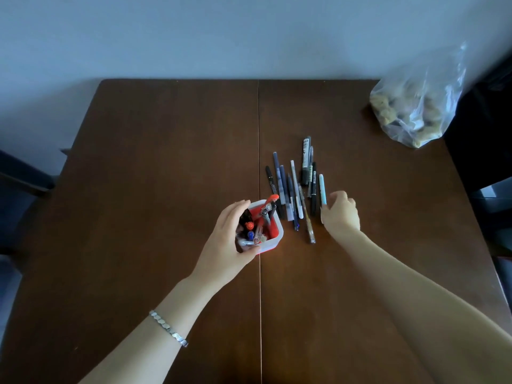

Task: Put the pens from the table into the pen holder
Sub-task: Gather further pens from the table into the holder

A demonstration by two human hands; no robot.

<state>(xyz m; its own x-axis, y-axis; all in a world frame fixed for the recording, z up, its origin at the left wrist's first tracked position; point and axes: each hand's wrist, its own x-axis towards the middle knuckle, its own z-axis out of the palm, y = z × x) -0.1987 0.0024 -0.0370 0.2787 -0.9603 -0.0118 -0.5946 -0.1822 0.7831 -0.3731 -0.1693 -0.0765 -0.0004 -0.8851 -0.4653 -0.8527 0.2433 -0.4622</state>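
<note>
Left hand (227,239) around pen holder (273,236), pens (293,189) beside.

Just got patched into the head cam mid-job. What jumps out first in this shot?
The red-and-white pen holder, already stuffed with pens, sits near the table's middle seam with the left hand wrapped around its left side. Just right of it lies a loose row of pens on the brown table, where the right hand touches the light blue pen at the row's right end. A clear plastic bag occupies the far right corner.

holder (273,239): on the table (155,167), left of the pens
loose pens (296,189): lying just right of it
bag (412,106): far right corner
</note>
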